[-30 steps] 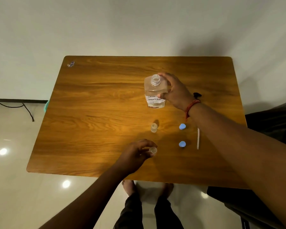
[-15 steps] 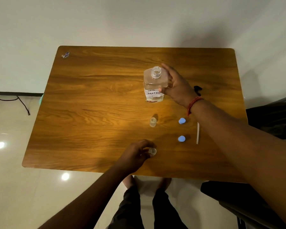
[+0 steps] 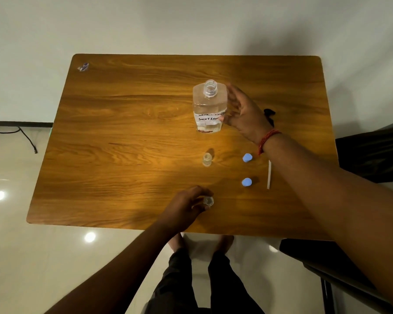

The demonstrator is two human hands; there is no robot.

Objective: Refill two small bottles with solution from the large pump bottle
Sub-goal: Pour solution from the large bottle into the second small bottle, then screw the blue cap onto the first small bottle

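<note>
The uncapped solution bottle, standing upright on the wooden table, is touched by the right hand, fingers loosely spread. One small bottle is pinched steady by the left hand, apparently for filling; the other small bottle is left between them.

Right hand loosens off the large bottle: a second ago the fingers were wrapped round its side, now they're more spread, thumb tip at the label, fingers by the shoulder. Can't tell if the grip has fully let go. Bottle sits upright on the table, same spot relative to the caps. Head camera tilts a bit, so the whole table sits differently in frame.
</note>
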